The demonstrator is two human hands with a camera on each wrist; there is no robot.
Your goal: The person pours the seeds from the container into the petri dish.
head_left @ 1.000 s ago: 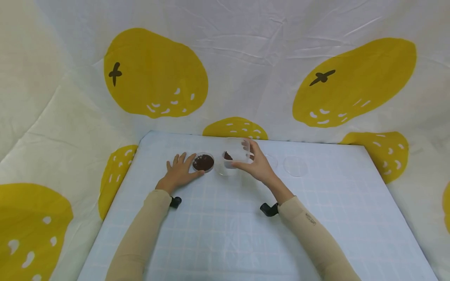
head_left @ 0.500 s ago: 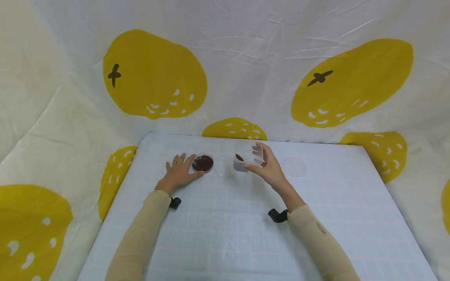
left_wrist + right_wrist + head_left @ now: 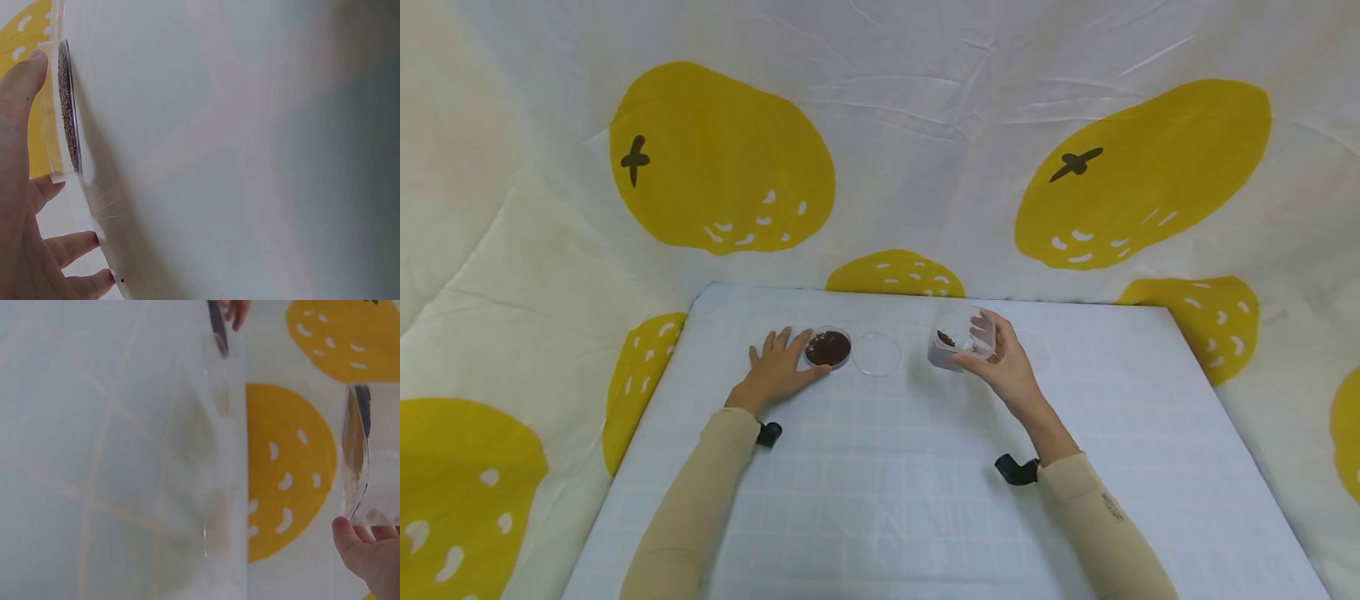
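A round clear petri dish with a layer of dark brown granules stands at the table's far left. My left hand holds it between thumb and forefinger, the other fingers spread on the cloth; in the left wrist view the dish appears edge-on. My right hand grips a clear plastic tub above the table, thumb on the near side and fingers on the far side. Some brown granules lie in the tub's left end. In the right wrist view the tub is tilted.
A clear petri dish lies to the right of the filled one. Another clear dish shows faintly beyond my right hand. White cloth with yellow fruit prints rises behind the pale checked table.
My right hand has carried the tub rightward, away from the filled dish, and the clear dish that was below it is uncovered. The left hand stays at the filled dish.
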